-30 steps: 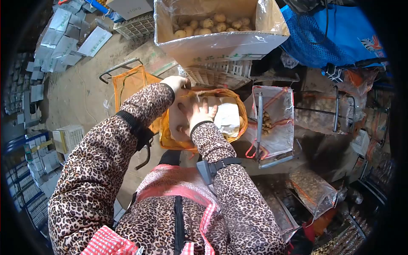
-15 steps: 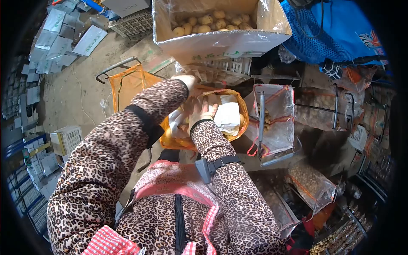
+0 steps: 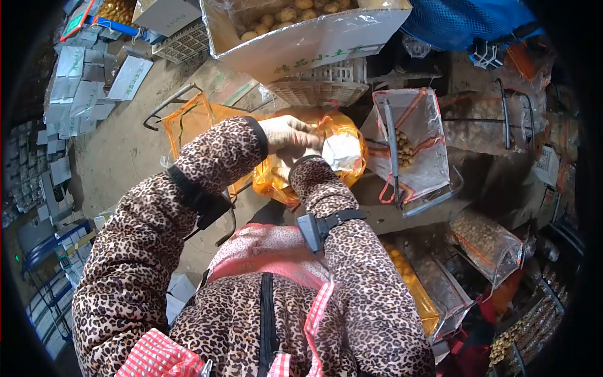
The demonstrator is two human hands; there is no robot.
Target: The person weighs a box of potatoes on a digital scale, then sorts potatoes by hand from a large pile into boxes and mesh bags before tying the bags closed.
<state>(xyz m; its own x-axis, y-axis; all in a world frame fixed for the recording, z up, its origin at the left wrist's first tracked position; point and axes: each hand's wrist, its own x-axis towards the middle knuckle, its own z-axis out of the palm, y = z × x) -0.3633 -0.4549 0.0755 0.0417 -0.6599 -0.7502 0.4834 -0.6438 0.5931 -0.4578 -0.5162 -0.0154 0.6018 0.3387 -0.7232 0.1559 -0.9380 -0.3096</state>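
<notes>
Our 2 hands meet over the near-left part of the orange bag, which sits in front of us, just short of the slatted crate. Our left hand reaches across from the left, its fingers held close together and pointing right, over our right hand. The right is mostly hidden behind its cuff and the left hand; we cannot tell whether either pinches the film. White paper shows at the bag's right side, just beside our left fingertips.

To work this edge well, we would judge it best to hold it steady with 1 hand, guide the film with the other, and keep the paper flat. Thin film probably tears if pulled hard. Our elbows need room: the clear bag on its metal frame stands close on the right.
</notes>
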